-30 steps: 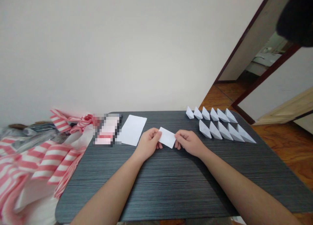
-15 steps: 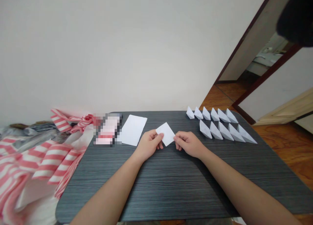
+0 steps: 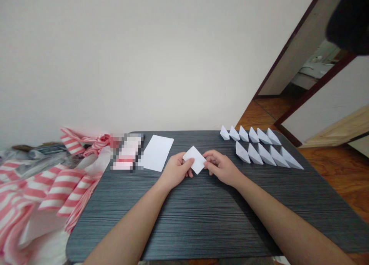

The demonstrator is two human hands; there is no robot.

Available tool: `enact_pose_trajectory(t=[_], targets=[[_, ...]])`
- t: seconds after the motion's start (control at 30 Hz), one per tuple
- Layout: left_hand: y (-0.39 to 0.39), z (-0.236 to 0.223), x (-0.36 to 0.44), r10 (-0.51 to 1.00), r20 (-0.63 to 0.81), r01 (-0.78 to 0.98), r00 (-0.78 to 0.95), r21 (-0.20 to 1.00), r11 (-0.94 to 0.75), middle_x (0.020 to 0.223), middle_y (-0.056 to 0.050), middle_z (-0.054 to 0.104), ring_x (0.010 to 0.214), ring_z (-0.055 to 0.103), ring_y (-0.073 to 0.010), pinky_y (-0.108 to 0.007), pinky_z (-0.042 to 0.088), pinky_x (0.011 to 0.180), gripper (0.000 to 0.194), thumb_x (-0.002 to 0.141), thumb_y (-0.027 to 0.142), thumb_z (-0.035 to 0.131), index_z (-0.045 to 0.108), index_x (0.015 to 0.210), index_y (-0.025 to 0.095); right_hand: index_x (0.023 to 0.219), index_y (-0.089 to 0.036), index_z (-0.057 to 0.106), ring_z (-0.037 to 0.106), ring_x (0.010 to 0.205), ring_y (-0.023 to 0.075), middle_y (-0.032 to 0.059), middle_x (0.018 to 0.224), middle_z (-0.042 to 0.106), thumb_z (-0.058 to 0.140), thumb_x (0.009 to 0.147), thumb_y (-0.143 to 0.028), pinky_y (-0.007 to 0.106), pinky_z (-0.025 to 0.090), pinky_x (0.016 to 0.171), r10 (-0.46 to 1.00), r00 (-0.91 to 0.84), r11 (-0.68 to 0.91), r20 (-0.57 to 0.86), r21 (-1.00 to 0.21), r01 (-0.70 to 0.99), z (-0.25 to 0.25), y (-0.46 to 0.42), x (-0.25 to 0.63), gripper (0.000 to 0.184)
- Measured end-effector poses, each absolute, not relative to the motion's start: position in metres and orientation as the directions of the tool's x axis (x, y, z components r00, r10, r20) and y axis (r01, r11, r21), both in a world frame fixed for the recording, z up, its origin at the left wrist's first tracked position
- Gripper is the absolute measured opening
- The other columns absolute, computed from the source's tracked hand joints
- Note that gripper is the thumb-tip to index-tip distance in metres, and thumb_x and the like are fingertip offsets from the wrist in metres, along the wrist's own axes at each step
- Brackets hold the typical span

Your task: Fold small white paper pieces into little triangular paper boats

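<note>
Room: from the head camera I'm looking down past a plain white wall (image 3: 129, 57) at a doorway (image 3: 305, 65) on the far right, with a wooden floor (image 3: 268, 115) running through it.
Corner: a dark, blurred shape (image 3: 350, 19) covers the top right of my view; I can't tell what it is.
Worktop: the dark grey ribbed worktop (image 3: 184, 226) fills the lower middle.
Left hand: my left hand (image 3: 175, 170) is closed to a pinch on the left side of a white paper square (image 3: 196, 160), thumb on top.
Right hand: my right hand (image 3: 221, 168) is curled, its fingertips (image 3: 206, 157) pinching the square's right corner.
Paper square: it sits diamond-wise between both hands, low over the worktop.
Far right: paper boats (image 3: 253, 135) stand in two rows, six behind and five in front, just beyond my right hand.
Far left: a white paper sheet (image 3: 156, 153) lies flat beside a pixelated patch (image 3: 128, 152), with pink-and-white striped material (image 3: 57, 192) heaped past the worktop's edge.
</note>
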State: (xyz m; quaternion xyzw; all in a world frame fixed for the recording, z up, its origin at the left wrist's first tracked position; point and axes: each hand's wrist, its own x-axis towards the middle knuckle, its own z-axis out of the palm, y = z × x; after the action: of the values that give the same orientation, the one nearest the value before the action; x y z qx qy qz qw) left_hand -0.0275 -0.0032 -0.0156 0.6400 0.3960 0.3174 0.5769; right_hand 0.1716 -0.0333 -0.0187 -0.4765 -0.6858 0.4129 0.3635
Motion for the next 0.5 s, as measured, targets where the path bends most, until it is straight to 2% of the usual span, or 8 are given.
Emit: enact_pose_trajectory(t=[0.1, 0.33, 0.5], targets=[[-0.0028, -0.0169, -0.0263, 0.874, -0.055, 0.123, 0.482, 0.992, -0.005, 0.053, 0.000, 0.058, 0.045, 0.053, -0.0102, -0.019, 0.037, 0.043, 0.028, 0.084, 0.041, 0.048, 0.053, 0.089, 0.014, 0.114, -0.022, 0.041, 0.054, 0.052, 0.0095, -0.0020, 0.077, 0.055, 0.053, 0.084, -0.025, 0.022, 0.043, 0.049, 0.951, -0.274, 0.221, 0.141, -0.930, 0.292, -0.0233, -0.0331, 0.1710, 0.032], [-0.0020, -0.0198, -0.0260, 0.868, -0.053, 0.142, 0.494, 0.990, -0.021, 0.054, 0.000, 0.058, 0.046, 0.053, -0.0104, -0.019, 0.037, 0.044, 0.028, 0.085, 0.040, 0.047, 0.053, 0.091, 0.014, 0.109, -0.021, 0.044, 0.054, 0.051, 0.0099, -0.0013, 0.073, 0.058, 0.039, 0.091, -0.023, 0.024, 0.043, 0.052, 0.951, -0.280, 0.236, 0.130, -0.891, 0.387, -0.0213, -0.0332, 0.1735, 0.018], [-0.0025, -0.0194, -0.0259, 0.873, -0.057, 0.149, 0.484, 0.989, -0.018, 0.056, -0.001, 0.059, 0.047, 0.054, -0.0107, -0.019, 0.039, 0.044, 0.028, 0.085, 0.041, 0.047, 0.053, 0.090, 0.014, 0.108, -0.022, 0.040, 0.054, 0.051, 0.0099, -0.0019, 0.074, 0.057, 0.046, 0.088, -0.024, 0.023, 0.043, 0.051, 0.953, -0.270, 0.223, 0.135, -0.919, 0.326, -0.0215, -0.0333, 0.1721, 0.021]])
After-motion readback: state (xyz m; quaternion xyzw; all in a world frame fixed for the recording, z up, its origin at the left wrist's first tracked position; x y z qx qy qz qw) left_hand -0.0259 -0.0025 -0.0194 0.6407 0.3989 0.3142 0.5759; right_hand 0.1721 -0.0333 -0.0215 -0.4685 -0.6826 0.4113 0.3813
